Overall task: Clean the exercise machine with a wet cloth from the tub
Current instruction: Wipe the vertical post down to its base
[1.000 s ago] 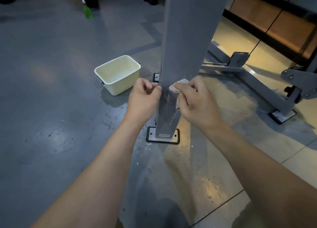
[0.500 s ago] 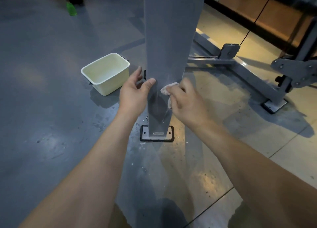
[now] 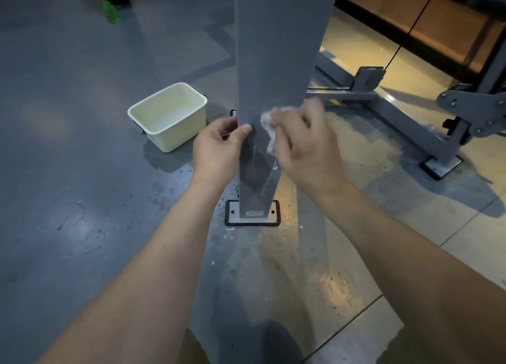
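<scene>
Cloth bunched under right hand fingers (against post).

Grey exercise machine: tall square upright, bolted to floor. Crumpled white cloth, blurred, seemingly pressed against its front face. Cream rectangular tub, open-topped, on floor just left.

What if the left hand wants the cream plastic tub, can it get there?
Probably yes: the left hand grips the grey metal post's edge, but the cream plastic tub stands just beside it, nothing between them.
</scene>
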The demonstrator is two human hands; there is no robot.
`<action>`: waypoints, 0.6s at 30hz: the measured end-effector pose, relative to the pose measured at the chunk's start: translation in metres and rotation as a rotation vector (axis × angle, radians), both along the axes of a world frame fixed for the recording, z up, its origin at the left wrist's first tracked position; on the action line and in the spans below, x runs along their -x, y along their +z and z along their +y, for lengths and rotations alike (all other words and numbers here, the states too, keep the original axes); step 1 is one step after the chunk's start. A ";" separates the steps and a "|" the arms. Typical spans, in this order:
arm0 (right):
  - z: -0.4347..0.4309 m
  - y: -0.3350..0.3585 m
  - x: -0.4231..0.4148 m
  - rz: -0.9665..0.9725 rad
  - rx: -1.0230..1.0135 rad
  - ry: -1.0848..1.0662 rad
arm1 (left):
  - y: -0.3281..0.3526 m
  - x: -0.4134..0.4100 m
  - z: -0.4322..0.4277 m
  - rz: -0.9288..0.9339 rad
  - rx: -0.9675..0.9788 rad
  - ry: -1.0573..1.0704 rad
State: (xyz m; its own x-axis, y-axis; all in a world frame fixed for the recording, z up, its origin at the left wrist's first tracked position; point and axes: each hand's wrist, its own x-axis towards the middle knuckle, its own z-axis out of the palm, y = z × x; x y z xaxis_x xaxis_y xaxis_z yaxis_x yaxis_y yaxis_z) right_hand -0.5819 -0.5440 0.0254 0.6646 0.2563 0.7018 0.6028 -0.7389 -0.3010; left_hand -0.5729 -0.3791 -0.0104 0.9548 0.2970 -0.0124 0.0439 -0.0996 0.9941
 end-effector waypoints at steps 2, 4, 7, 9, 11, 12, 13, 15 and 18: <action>-0.001 0.000 -0.003 -0.055 -0.017 0.002 | -0.002 -0.002 0.000 -0.005 -0.005 0.004; -0.006 -0.025 -0.002 0.096 0.096 0.038 | -0.003 -0.002 -0.001 0.000 -0.027 0.007; -0.014 -0.057 0.003 0.272 0.295 -0.002 | -0.003 -0.002 -0.001 0.034 -0.040 0.047; -0.016 -0.046 0.003 0.218 0.153 0.005 | -0.004 -0.003 0.000 0.047 -0.049 0.084; -0.019 -0.025 0.004 0.044 0.014 0.001 | -0.006 -0.005 -0.001 0.043 -0.054 0.113; -0.021 -0.016 0.003 -0.039 -0.049 -0.018 | -0.007 -0.005 -0.002 0.031 -0.055 0.132; -0.024 -0.007 -0.001 -0.085 -0.094 -0.033 | -0.009 -0.006 -0.002 0.017 -0.056 0.152; -0.026 0.002 -0.010 -0.103 -0.129 -0.043 | -0.011 -0.007 -0.004 0.004 -0.080 0.175; -0.024 -0.012 -0.015 -0.070 -0.113 -0.005 | -0.009 -0.004 -0.004 0.005 -0.092 0.187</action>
